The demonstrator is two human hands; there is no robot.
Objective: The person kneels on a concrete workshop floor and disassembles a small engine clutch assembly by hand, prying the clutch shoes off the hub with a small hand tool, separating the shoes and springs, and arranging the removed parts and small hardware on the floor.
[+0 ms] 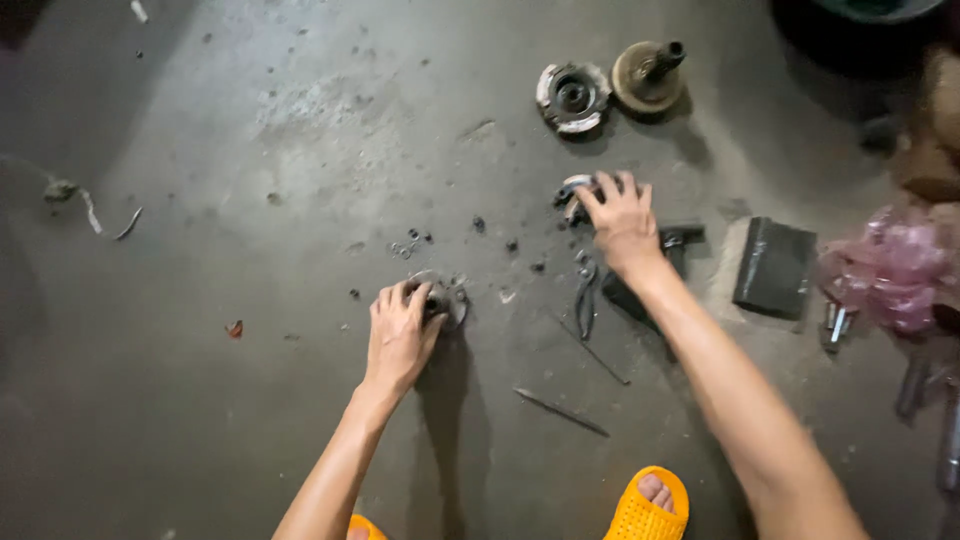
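Left hand (400, 335) clamped on a round metal part (440, 297) against the floor (250, 150), steadying it; right hand (622, 218) at frame centre closed, seemingly, over a small metal piece (572, 193).

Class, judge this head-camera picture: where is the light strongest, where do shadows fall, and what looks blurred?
Head view: light is strongest on the floor at upper centre, corners dark; the left hand casts a shadow toward the camera; the right hand and pink bag look slightly soft.

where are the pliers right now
The pliers lie on the concrete floor at centre-right of the head view, just below and left of the right hand, right of the left hand.
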